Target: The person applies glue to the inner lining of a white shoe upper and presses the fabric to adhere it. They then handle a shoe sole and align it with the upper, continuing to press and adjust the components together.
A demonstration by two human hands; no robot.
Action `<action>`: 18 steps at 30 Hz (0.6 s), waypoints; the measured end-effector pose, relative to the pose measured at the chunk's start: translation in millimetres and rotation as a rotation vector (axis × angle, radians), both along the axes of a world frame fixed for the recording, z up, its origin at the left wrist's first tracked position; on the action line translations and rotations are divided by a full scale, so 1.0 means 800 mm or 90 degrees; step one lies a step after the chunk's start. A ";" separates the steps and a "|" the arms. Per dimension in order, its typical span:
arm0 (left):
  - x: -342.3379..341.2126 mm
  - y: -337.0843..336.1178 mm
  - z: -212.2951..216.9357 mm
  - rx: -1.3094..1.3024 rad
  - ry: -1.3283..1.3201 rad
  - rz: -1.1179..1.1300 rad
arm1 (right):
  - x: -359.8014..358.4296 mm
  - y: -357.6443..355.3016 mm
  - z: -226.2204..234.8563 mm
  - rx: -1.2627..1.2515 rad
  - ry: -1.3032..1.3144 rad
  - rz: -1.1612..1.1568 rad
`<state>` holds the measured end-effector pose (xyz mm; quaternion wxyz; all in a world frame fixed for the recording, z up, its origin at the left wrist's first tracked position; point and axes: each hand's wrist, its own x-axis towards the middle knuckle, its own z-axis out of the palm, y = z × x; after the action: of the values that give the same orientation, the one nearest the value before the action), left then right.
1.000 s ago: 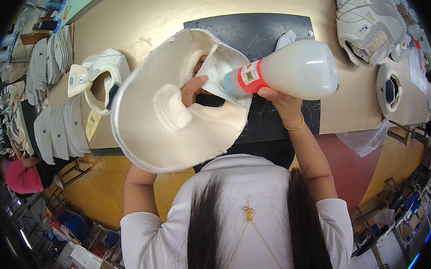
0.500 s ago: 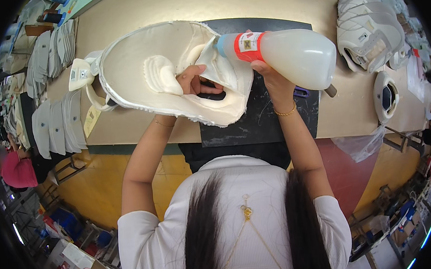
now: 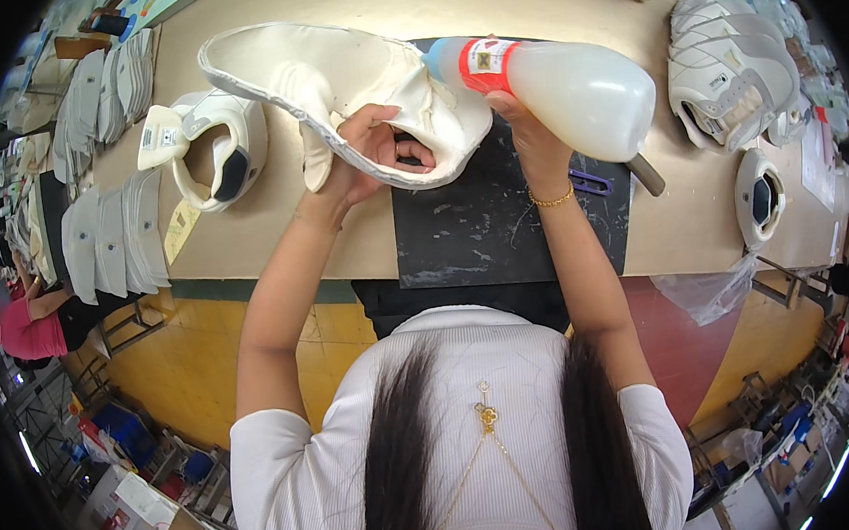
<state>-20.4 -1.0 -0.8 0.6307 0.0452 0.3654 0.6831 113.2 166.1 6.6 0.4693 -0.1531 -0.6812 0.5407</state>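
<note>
Both hands are clamped: the left hand (image 3: 377,150) grips a white shoe upper (image 3: 333,84), the right hand (image 3: 523,125) a glue bottle (image 3: 570,87), above the worktop (image 3: 274,226).

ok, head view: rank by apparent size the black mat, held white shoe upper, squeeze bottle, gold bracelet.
1. black mat
2. white shoe upper, near the mat's size; held closer to the camera, so unsure
3. squeeze bottle
4. gold bracelet
</note>
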 end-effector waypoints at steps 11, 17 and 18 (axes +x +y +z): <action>0.002 0.001 0.002 -0.005 -0.004 0.004 | -0.003 0.007 0.000 0.004 -0.006 -0.003; 0.001 -0.006 -0.004 0.000 0.009 -0.011 | -0.003 0.004 -0.002 -0.039 -0.011 0.011; 0.003 -0.004 -0.003 -0.012 0.012 -0.006 | -0.002 0.004 -0.002 -0.040 -0.005 0.014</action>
<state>-18.3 -4.5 -3.0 0.6305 0.0473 0.3776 0.6764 111.8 169.5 5.0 0.4557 -0.1621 -0.6674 0.5663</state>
